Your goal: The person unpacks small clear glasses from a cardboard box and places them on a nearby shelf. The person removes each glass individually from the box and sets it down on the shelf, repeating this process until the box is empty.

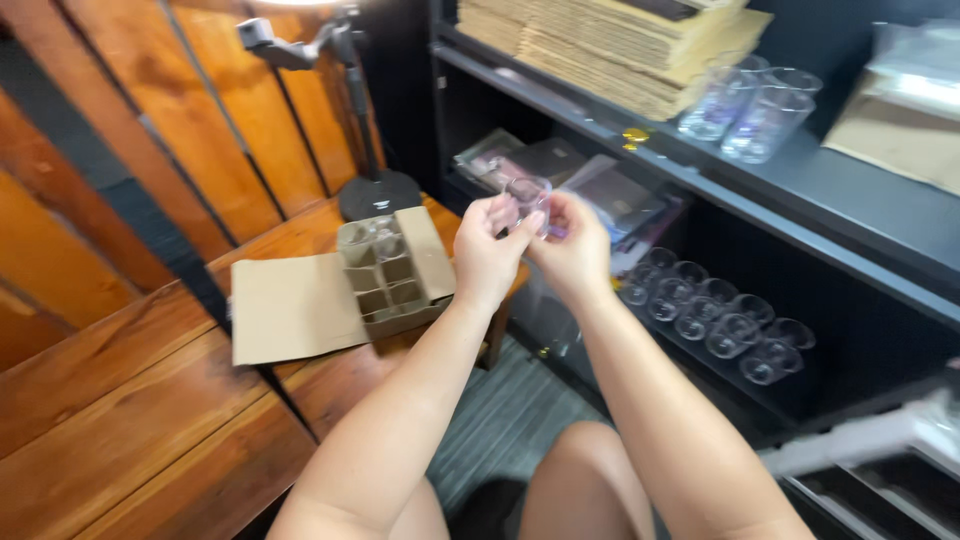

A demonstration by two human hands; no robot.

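Both my hands hold one small clear glass cup [528, 195] up in front of me. My left hand [484, 250] grips its left side and my right hand [574, 248] grips its right side. Just to the left, on the wooden table [150, 400], lies an open cardboard box [385, 272] with a divider grid; one or two clear cups sit in its far cells. Its flap [290, 308] is spread flat to the left.
A dark shelf unit [800, 190] stands to the right, with rows of clear cups [715, 310] on a lower shelf, cups [745, 105] and stacked flat cardboard [610, 45] higher up. A black stand with a round base [378, 192] sits on the table's far end.
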